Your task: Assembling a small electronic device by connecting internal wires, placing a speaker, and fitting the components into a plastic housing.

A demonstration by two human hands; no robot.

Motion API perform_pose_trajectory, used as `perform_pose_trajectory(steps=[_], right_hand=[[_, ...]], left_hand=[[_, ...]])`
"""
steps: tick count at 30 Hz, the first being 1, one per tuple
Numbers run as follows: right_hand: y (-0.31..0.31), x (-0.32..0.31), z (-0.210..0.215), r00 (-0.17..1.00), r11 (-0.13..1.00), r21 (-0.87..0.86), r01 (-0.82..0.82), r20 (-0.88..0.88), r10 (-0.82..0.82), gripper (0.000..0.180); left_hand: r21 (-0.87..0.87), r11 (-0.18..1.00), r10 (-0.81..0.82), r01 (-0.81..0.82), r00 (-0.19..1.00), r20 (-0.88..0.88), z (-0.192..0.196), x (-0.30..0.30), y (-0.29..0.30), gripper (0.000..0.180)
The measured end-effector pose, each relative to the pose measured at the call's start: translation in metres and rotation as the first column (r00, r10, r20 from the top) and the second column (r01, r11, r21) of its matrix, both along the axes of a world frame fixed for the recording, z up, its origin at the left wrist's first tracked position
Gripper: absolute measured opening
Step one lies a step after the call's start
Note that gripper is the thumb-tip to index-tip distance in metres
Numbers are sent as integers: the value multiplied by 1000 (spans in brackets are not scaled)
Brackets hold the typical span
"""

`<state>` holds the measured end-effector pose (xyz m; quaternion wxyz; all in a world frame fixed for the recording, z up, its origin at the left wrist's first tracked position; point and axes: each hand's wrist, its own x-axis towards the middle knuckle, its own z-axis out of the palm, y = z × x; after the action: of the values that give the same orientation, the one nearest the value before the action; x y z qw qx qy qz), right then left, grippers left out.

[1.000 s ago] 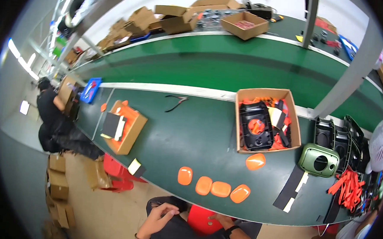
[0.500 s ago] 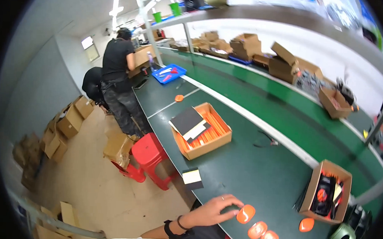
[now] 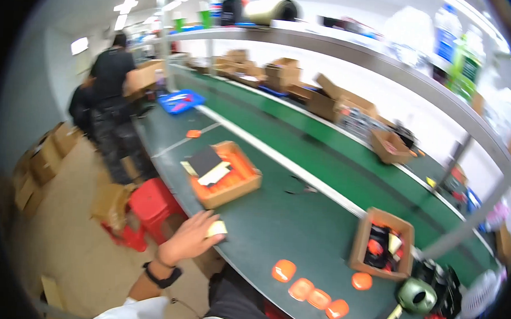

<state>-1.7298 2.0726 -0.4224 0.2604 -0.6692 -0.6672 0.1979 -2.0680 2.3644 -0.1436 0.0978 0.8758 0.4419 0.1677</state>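
Observation:
My left hand [image 3: 189,237] reaches over the near edge of the bench, its thumb and fingers closed about a black card with a pale yellow strip [image 3: 216,228]. The hand covers much of the card. Just beyond it stands an open cardboard box [image 3: 230,196] of orange pieces, with more black and pale cards [image 3: 204,159] lying on top. Several glossy orange rounded pieces lie in a slanting row to the hand's right, among them one at the row's left end [image 3: 284,271]. My right hand is out of view.
A second cardboard box [image 3: 358,246] holds black and orange parts, with an orange piece [image 3: 362,281] before it. Beside it sits a green rounded device [image 3: 417,296]. A blue tray [image 3: 180,101] lies farther off. Red stools [image 3: 154,203] and a co-worker [image 3: 112,77] are to the left.
My left hand has left the leftmost orange piece and moved left onto the black-and-yellow card. The view has swung right, showing more of the right end.

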Motion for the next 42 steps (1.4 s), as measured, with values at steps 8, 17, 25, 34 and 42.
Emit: perform_pose_trajectory(steps=[8, 17, 25, 34, 42], right_hand=[[-105, -20, 209, 851, 935, -340, 101, -457, -258, 54], [-150, 7, 230, 479, 762, -30, 647, -762, -436, 37], [-73, -3, 244, 751, 692, 292, 660, -266, -604, 50], [-12, 31, 218, 740, 658, 545, 520, 98, -665, 36], [0, 6, 241, 697, 633, 443, 635, 25, -716, 31]], left_hand=[[-107, 989, -103, 102, 995, -2, -55, 45, -6, 65], [-38, 906, -412, 422, 897, 161, -48, 136, -94, 74], [-8, 837, -547, 547, 836, -28, -60, 207, -111, 80], [137, 793, -577, 594, 659, 482, -55, 210, -82, 70], [337, 776, 408, -533, 831, 377, -22, 8, 54, 51]])
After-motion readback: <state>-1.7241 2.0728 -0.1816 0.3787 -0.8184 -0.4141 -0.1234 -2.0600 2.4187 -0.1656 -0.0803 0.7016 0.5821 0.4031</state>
